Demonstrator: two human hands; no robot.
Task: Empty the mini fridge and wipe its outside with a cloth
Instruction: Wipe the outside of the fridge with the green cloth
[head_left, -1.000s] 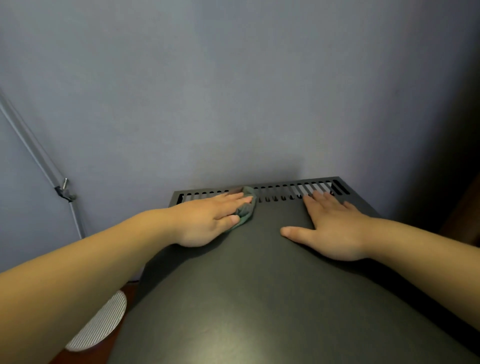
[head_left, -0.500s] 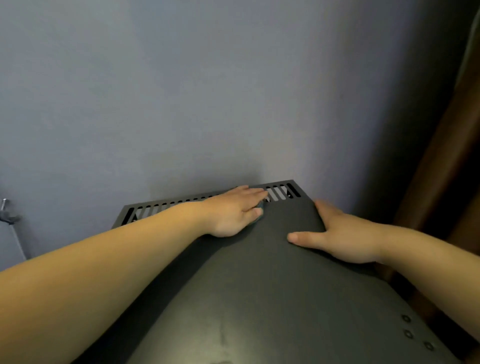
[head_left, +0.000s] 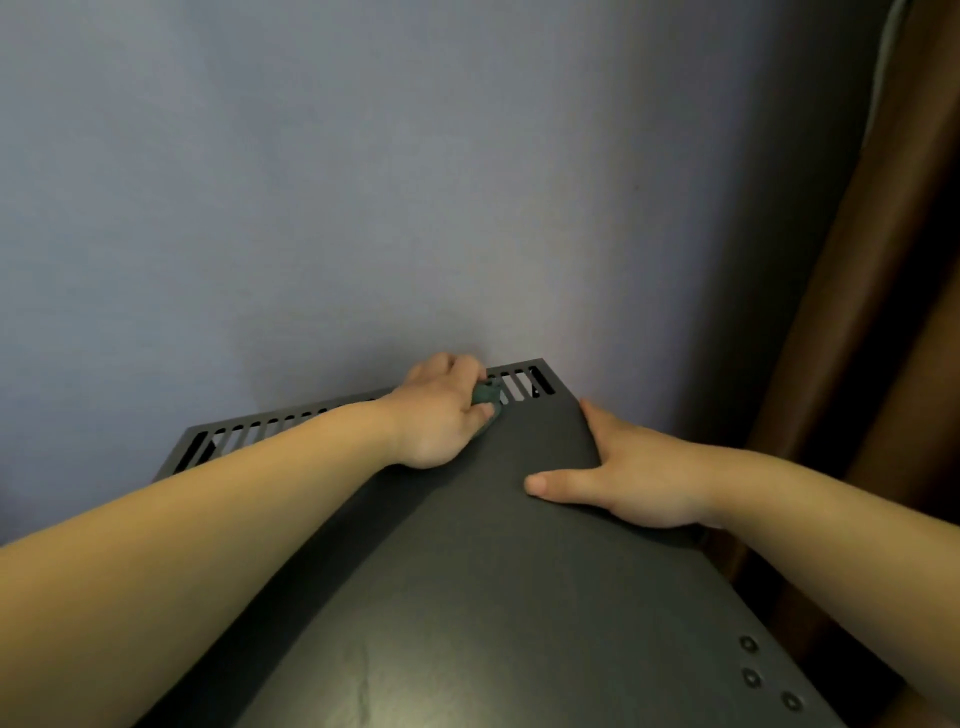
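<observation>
Green cloth (head_left: 487, 397): bunched small inside the left fingers, pressed on the back of the fridge top, mostly hidden by them.
Left hand (head_left: 441, 415): fingers (head_left: 457, 366) clenched round the cloth, thumb tucked under it, knuckles close to the wall.
Right hand (head_left: 634, 478): released, palm down on the top, grasping nothing. The thumb lies straight and points toward the left hand. The index finger lies straight along the right edge, and the other fingers are hidden past that edge.
Fridge (head_left: 493, 597): dark grey and matt; its top lies under both hands, and only the top shows.
Slots (head_left: 519, 385): a row along the back edge, a few just right of the left fingers, the rest running off to their left behind the forearm.
Screws (head_left: 750, 677): three, near the right edge, well apart from the right fingers on the near side.
Wall (head_left: 363, 182): pale blue-grey, just beyond the left fingers.
Brown surface (head_left: 883, 338): upright, to the right of the right fingers; I cannot tell what it is.
</observation>
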